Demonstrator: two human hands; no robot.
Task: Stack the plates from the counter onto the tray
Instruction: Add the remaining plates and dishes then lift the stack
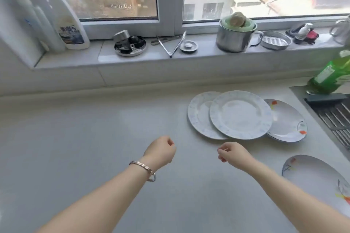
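The surface (94, 138) is showing pale grey. Just beyond the fingers (220, 152), two white plates (240, 114) are carrying pale blue flecked rims. Right of those, a white dish (287, 121) is showing orange and black marks, as is another dish (318, 178) right of the fingers. Far beyond, a green bottle (330, 73) is gleaming, and a bracelet (143, 166) is glinting rose-gold.

Plates: I count four on the counter (94, 138) — two blue-patterned (240, 114) (198, 117), two orange-marked (289, 121) (318, 178).
Hands: two in my view, left (161, 150), right (233, 152).
Bracelets: one (144, 169).
Far sill: one metal pot (233, 40), one tongs (171, 44), one white bottle (66, 19).
Right: one green bottle (331, 73).
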